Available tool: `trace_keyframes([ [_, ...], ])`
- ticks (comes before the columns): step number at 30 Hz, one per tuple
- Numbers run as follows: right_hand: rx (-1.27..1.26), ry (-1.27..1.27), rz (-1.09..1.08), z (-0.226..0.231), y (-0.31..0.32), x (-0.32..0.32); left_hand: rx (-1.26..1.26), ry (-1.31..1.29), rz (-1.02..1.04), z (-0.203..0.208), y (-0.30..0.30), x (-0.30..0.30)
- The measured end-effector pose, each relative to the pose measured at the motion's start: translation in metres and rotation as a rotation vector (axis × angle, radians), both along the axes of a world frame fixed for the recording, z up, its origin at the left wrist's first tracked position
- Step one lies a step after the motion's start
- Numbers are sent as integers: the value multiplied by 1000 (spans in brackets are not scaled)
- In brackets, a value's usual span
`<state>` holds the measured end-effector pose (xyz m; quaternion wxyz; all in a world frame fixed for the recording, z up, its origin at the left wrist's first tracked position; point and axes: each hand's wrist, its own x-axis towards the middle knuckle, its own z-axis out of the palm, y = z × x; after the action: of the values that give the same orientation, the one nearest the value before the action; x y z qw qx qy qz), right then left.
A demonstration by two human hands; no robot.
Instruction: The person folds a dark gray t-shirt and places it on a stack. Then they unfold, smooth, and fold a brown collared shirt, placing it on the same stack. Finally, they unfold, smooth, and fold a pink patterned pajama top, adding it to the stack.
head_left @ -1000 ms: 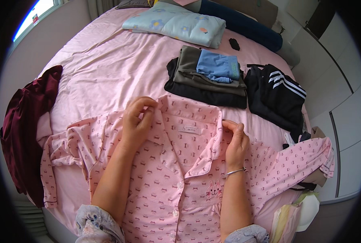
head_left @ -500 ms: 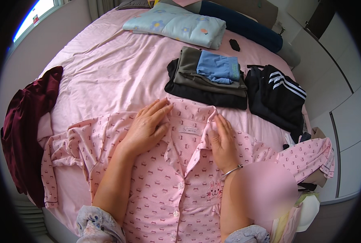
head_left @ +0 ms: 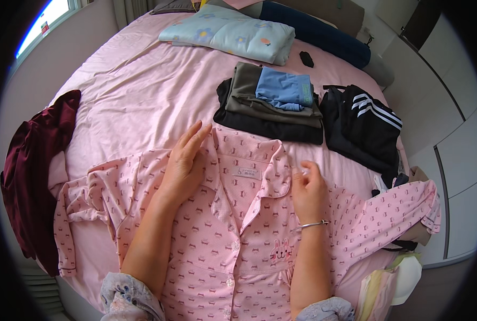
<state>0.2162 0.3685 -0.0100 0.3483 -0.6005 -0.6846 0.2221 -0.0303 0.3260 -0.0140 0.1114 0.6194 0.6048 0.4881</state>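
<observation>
A pink pajama top (head_left: pixel 201 241) with a small repeated print lies front up before me, sleeves spread to both sides. Buttons run down its front, and a rabbit face is stitched on the chest. My left hand (head_left: pixel 186 163) rests open along the left side of the collar, fingers stretched out together. By the right shoulder, just outside the collar (head_left: pixel 276 184), my right hand (head_left: pixel 309 192) has its fingers curled toward the thumb. Whether fabric is inside them is hidden. A metal bangle (head_left: pixel 313 224) circles my right wrist.
Pink bedding (head_left: pixel 126 91) lies under everything. Beyond the top sit folded dark clothes (head_left: pixel 276 125) with a blue garment (head_left: pixel 285 88) above, beside black striped clothing (head_left: pixel 356 128). A maroon garment (head_left: pixel 35 176) hangs at the left edge. A floral quilt (head_left: pixel 227 35) is farther back.
My right hand has left the collar, moved slightly right and curled its fingers. My left hand has shifted a little left and farther away along the collar.
</observation>
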Motion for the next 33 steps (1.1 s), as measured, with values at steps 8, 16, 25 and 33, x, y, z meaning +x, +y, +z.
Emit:
trace_keyframes([
  [8, -168, 337, 144, -12, 5, 7, -78, -60, -4, -6, 2, -4],
  [16, 428, -59, 181, -4, 10, 1, 13, 158, -13, 5, 1, -2],
  [25, 286, -323, 443, -23, -5, -7, -106, 426, -268, -5, -14, 5],
  [33, 73, -616, 280, -11, -78, 5, -308, 416, -7, 3, -98, 27],
])
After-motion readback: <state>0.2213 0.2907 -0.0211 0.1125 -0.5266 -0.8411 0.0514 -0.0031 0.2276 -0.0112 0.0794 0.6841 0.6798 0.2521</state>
